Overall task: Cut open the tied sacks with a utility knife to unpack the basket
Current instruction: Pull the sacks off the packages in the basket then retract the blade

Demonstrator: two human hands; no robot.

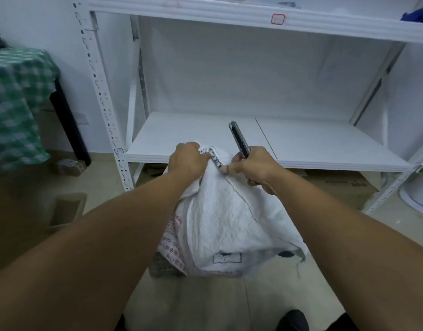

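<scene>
A white woven sack (227,220) with red print on its left side stands on the floor in front of me. My left hand (187,160) grips its bunched, tied top. My right hand (254,167) is closed around a dark utility knife (239,139); the knife's far end points up and away over the shelf, and my thumb and fingers also pinch the sack's top beside the left hand. What is inside the sack is hidden.
A white metal shelving unit (229,149) stands right behind the sack, its lower shelf board at hand height. Flattened cardboard (337,185) lies under it. A table with green checked cloth (14,103) stands at left, a small box (69,167) on the floor beside it.
</scene>
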